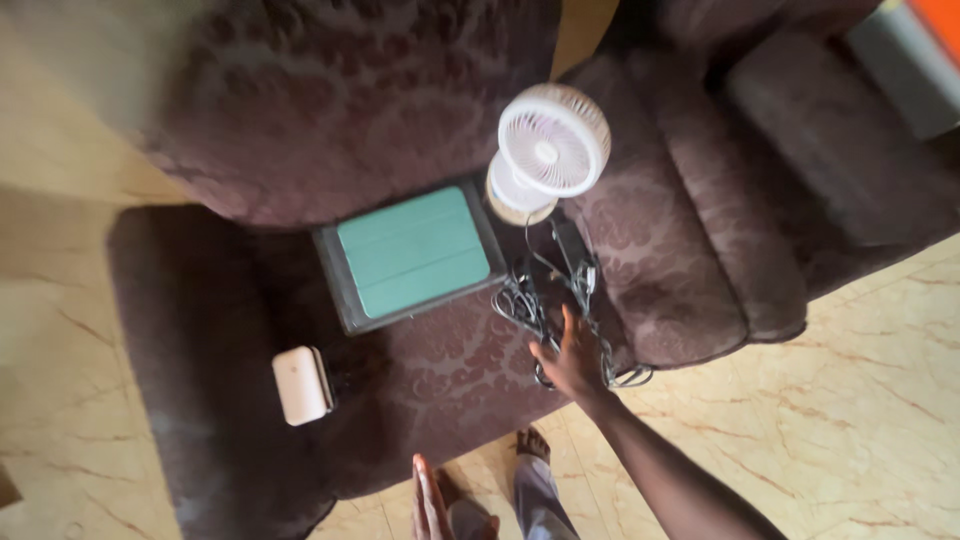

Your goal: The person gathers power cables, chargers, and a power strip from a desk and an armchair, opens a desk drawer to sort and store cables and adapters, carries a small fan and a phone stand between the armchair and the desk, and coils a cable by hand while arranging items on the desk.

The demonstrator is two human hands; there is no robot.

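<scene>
so i'm looking straight down at the seat of a dark brown patterned armchair [430, 380]. my right hand [572, 358] is stretched out over the front right part of the seat cushion, fingers loosely spread and pointing away from me, resting right on top of a tangled bundle of black cables [560, 300]. the tangle runs from under my palm up past my fingertips, with a black charger brick [572, 245] sitting in it just beyond the fingers. can't tell if i'm actually pinching any of the cord or only touching it, the hand covers that bit.

my left hand [428, 500] is down low near the bottom edge of the view, well apart from the cables, seen edge-on with the fingers straight and together, holding nothing as far as i can see. it's over the tiled floor [850, 400] just in front of the seat, next to my foot [533, 445].

further out past my right hand there's a small white desk fan [550, 145] standing on the seat near the chair arm, just beyond the charger. to the left of the cables, near them, lies a tablet in a teal cover [412, 255]. left of my left hand and further up, near the cushion's front edge, a small white rounded box-like gadget [302, 385] lies by itself.
</scene>
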